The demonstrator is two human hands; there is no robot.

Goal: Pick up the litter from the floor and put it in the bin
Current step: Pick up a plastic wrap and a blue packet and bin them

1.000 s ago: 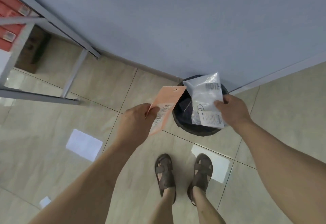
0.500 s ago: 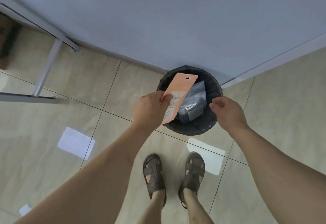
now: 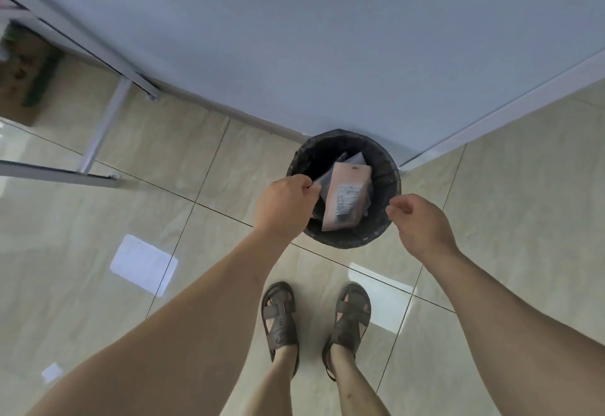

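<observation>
The black round bin [image 3: 389, 170] stands on the tiled floor against the wall. Inside it a pink packet [image 3: 347, 199] with a printed label lies on top of a clear plastic bag [image 3: 357, 159]. My left hand [image 3: 284, 207] hovers over the bin's left rim with its fingers curled together. A corner of the clear bag sits right by its fingertips, and I see nothing gripped. Over the bin's right rim, my right hand [image 3: 422, 224] is loosely spread and holds nothing.
My feet in brown sandals [image 3: 281, 315] stand just in front of the bin. A grey metal frame [image 3: 101, 127] and a cardboard box [image 3: 19, 78] are at the left. Bright patches [image 3: 144, 265] show on the glossy tiles, and a small white one [image 3: 52, 372] at lower left.
The clear bag left my right hand and dropped into the bin. Then the pink packet left my left hand and now lies in the bin on top of it.
</observation>
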